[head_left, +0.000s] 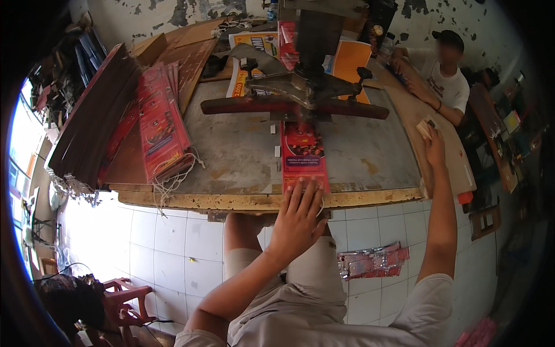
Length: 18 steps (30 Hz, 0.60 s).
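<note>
A red and pink printed card strip (302,153) lies lengthwise on the grey table top, its far end under the bar of a dark metal press (306,87). My left hand (298,214) rests at the strip's near end by the table's front edge, fingers stretched out and flat. Off to the right, my right arm reaches forward along the table's side. There my right hand (435,147) has its fingers closed on a small tan block (426,128). What this block is joined to, if anything, I cannot make out. Small white pieces (277,151) sit just left of the strip.
Stacked red printed strips with white strings (165,124) lie at the left, beside a tall dark stack (92,115). Orange printed sheets (352,58) are behind the press. Another person (448,75) sits at the far right. Silvery red packets (376,260) lie on the tiled floor.
</note>
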{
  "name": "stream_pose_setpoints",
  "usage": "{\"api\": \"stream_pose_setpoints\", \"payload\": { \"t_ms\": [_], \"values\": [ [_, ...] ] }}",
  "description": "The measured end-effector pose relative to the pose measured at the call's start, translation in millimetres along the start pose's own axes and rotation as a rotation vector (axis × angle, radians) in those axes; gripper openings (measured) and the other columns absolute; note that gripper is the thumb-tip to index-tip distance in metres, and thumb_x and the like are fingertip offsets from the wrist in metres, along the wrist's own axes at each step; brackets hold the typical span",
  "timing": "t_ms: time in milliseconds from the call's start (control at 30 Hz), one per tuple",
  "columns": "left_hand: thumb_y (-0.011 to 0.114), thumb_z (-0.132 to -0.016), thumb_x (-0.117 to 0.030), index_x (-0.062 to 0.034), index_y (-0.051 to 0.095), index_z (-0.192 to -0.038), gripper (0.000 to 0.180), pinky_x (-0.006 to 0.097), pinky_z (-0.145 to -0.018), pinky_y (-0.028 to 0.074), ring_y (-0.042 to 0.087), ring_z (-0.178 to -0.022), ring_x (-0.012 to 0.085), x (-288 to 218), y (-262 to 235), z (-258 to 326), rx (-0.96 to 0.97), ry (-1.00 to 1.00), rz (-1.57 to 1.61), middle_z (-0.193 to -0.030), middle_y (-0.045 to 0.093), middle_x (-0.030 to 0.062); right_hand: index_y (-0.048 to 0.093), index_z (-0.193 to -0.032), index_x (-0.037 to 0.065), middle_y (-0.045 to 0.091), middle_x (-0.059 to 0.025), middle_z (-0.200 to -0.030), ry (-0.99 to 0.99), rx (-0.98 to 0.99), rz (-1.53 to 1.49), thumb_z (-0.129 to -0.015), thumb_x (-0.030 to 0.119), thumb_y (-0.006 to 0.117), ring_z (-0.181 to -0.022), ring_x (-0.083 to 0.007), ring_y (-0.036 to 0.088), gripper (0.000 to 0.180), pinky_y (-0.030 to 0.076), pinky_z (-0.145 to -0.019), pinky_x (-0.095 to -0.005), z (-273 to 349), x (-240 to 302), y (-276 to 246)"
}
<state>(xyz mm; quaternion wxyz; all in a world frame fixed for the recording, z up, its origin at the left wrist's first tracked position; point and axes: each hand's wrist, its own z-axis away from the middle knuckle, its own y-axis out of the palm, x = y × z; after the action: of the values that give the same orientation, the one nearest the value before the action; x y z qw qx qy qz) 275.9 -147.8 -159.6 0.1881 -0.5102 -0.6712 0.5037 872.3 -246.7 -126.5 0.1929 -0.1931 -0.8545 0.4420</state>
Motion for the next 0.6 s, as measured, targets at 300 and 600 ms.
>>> {"api": "stream_pose_setpoints", "payload": {
  "t_ms": [300,600],
  "values": [
    [0.07,-0.104,-0.04,0.0003,0.046,-0.168,0.08,0.059,-0.138,0.026,0.033,-0.168,0.0434,8,-4,5,-0.013,-0.008,-0.001,-0.179,0.04,0.0225,0.066,-0.159,0.006,0.07,-0.0157,-0.153,-0.222,0.164,-0.628,-0.109,0.02,0.077,-0.146,-0.0276,0.063,0.053,0.051,-0.121,-0.0406,130,216,-87],
    [0.074,-0.098,-0.04,0.0039,0.062,-0.15,0.069,0.063,-0.137,0.028,0.037,-0.164,0.0487,12,2,9,0.009,0.004,0.055,-0.16,0.055,0.0283,0.072,-0.152,0.011,0.067,-0.0123,-0.15,-0.477,0.471,-0.882,-0.097,0.01,0.085,-0.135,-0.0326,0.068,0.056,0.059,-0.11,-0.045,157,370,-100]
  ]
}}
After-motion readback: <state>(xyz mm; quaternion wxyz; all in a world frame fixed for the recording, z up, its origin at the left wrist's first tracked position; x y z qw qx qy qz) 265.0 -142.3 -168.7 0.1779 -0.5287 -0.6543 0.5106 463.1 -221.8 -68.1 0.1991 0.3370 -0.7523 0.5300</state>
